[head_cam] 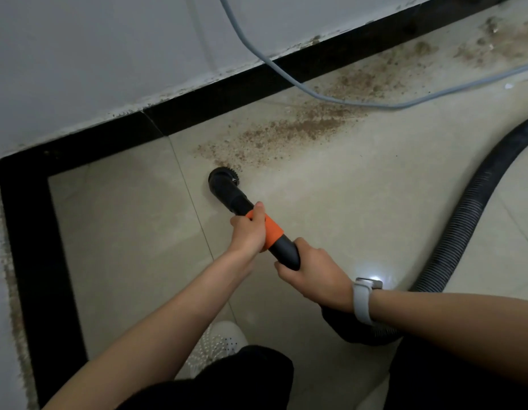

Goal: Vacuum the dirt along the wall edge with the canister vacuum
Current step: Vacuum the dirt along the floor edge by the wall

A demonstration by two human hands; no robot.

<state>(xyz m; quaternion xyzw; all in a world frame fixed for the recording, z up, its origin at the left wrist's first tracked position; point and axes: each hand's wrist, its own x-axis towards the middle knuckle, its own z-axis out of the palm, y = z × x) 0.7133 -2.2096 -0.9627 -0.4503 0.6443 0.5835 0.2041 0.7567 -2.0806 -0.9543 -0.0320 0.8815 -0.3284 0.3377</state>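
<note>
One white shoe [218,344] below, left hand [248,232] and right hand [313,276] both grip one vacuum nozzle [227,187] touching one dirt trail [286,134].

Dim, soft view; glare on floor tile [372,269]; edges bowed.
</note>
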